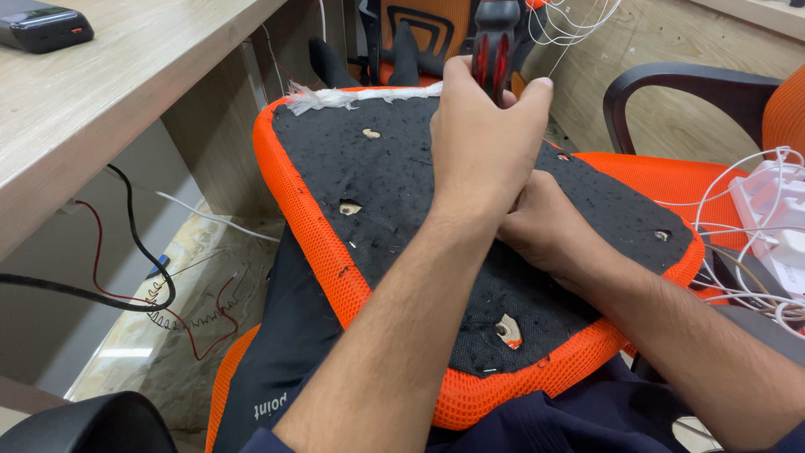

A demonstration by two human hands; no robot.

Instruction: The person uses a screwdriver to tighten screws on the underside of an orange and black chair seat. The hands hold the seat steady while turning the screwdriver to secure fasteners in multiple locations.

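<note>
Orange mesh cushion [323, 239] — rough black fabric underside

An upturned seat cushion [369, 193] is laid across the person's lap, its underside facing up. The left hand [486, 134] is set over the middle of the cushion, closed around a tool handle [495, 42] that stands upright above it. The right hand [545, 226] is pressed on the cushion just below and right of the left hand, touching it. A counter [109, 92] runs along the left, with a flat device [42, 25] lying at its far-left corner. Cables [142, 285] hang beneath the counter's near edge, down toward the floor. A chair [713, 109] stands to the right of the cushion, and a box with cords [776, 210] is placed on its seat. Another chair [428, 29] is seen behind the cushion.
</note>
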